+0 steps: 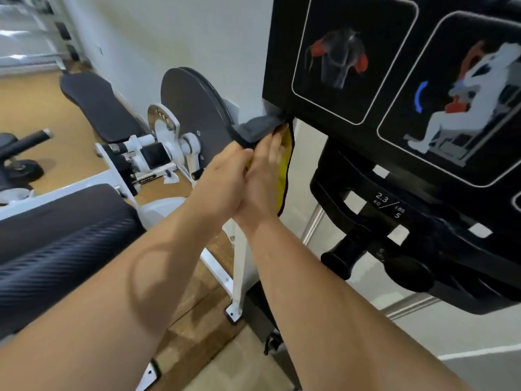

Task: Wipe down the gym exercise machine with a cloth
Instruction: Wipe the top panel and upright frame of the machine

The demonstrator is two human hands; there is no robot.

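A cloth (260, 128), grey on one side and yellow on the other with a dark hem, hangs below the lower left corner of the machine's black instruction panel (282, 80). My left hand (222, 176) grips the cloth's grey part by its dark edge. My right hand (263, 179) lies against the left one, its fingers laid straight along the yellow side. The cloth's top touches the panel's bottom edge. A large grey round disc (191, 108) of the machine stands just left of the cloth.
A black weight-stack cover marked 2.3 kg / 5 lbs (389, 204) with a black knob (341, 258) sits at the right. The white machine frame (239, 263) runs below my hands. A black padded seat (56, 235) is at the lower left and a padded bench (95, 103) lies farther back.
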